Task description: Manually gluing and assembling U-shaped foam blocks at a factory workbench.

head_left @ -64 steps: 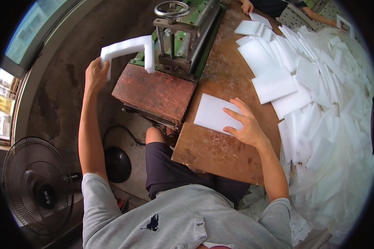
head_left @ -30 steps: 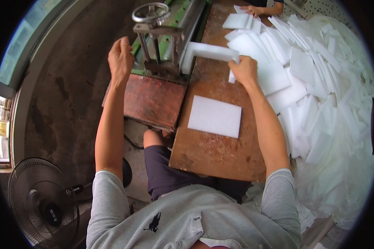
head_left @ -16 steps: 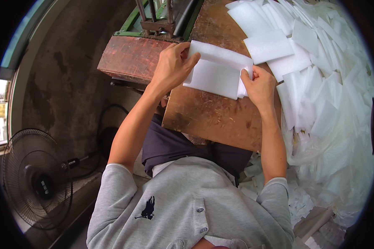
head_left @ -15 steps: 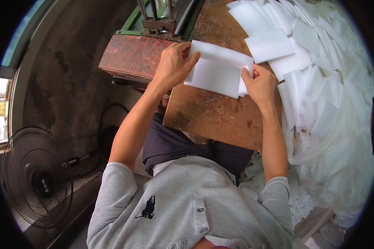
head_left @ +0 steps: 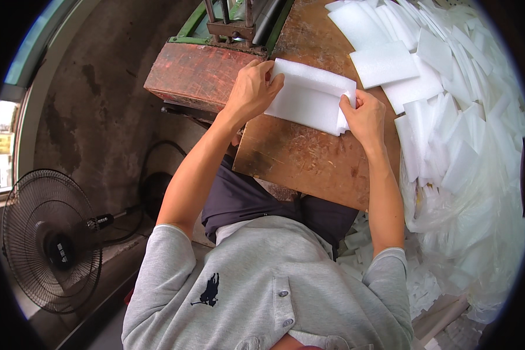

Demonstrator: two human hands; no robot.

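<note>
1. A heap of flat, rectangular white foam sheets (head_left: 443, 105), with filmy translucent plastic (head_left: 469, 233) around its near part, lies to the right of the right hand's fingers.
2. The scuffed brown wooden worktop (head_left: 309, 157) spreads beneath both hands' fingers and reaches beyond them.
3. A green metal machine (head_left: 192, 26) with upright dark rods stands past the left fingers, cut off by the view's upper edge.
4. A black round wire-caged fan (head_left: 58, 251) stands well apart from the left fingers, to their left and nearer the body.
5. A worn red wooden block (head_left: 195, 70) sits just left of the left fingers.
6. A rectangular white foam sheet (head_left: 303, 108) lies on the worktop between the two sets of fingers.
7. A thick white U-shaped foam frame (head_left: 315, 76) runs along the sheet's far edge and right end; its left end is largely hidden by the hand.
8. The left hand (head_left: 252, 93) pinches the frame's left corner, thumb and fingers slightly parted around the foam.
9. The right hand (head_left: 366, 116) grips the frame's right leg, thumb on the near face, fingers curled behind.
</note>
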